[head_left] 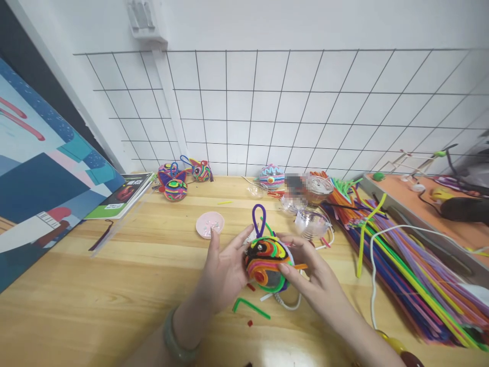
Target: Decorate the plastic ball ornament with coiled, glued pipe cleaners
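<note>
A ball ornament (269,262) wrapped in colourful pipe cleaners, with a purple loop on top and an orange coil at its front, is in front of me. My right hand (311,270) grips it from the right, thumb across the front and fingers behind. Against its left side lies my left hand (227,272), palm open, thumb raised and fingers stretched out partly behind the ball. An orange pipe cleaner end (300,266) sticks out beside my right thumb. Below, a bent green pipe cleaner piece (252,307) rests on the wooden table (153,290).
A pink dish (199,224) of small shiny bits stands beyond my left hand. Finished-looking wrapped balls (174,189) sit at the back left. Clear plastic balls (311,224) are behind my right hand. Bundled pipe cleaners (412,275) and a white cable (373,285) fill the right side.
</note>
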The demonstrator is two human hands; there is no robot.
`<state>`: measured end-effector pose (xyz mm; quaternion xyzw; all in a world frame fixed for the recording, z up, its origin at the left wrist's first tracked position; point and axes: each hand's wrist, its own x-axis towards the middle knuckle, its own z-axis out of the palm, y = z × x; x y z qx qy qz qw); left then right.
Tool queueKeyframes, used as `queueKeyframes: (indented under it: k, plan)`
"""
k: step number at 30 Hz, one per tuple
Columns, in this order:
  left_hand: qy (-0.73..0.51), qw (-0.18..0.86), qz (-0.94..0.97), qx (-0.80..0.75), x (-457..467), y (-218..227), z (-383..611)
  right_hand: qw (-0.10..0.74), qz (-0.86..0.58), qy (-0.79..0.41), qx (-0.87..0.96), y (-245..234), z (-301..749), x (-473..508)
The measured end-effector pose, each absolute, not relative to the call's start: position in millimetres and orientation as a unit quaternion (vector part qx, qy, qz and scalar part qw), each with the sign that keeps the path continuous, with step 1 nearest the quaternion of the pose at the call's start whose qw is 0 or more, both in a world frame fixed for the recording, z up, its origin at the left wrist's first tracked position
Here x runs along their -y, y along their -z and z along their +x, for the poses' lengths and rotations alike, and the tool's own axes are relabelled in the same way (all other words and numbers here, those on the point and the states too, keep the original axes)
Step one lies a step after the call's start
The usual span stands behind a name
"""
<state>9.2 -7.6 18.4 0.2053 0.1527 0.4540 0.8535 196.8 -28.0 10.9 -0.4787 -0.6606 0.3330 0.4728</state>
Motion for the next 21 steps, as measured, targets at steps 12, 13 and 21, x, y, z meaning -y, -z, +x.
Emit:
queueKeyframes:
  k: [12, 13, 21]
  plan:
    - [-0.564, 0.666, 0.346, -0.343, 0, -16, 0, 0.558, -0.388, -0.543, 0.493, -3, 206, 13]
    - [-0.587, 0.633, 0.354, -0.360, -2, -16, -2, 0.571, -0.388, -0.550, 0.470, -5, 206, 11]
    - [-0.605, 0.618, 0.347, -0.362, -6, -21, -7, 0.607, -0.371, -0.635, 0.300, -11, 208, 8]
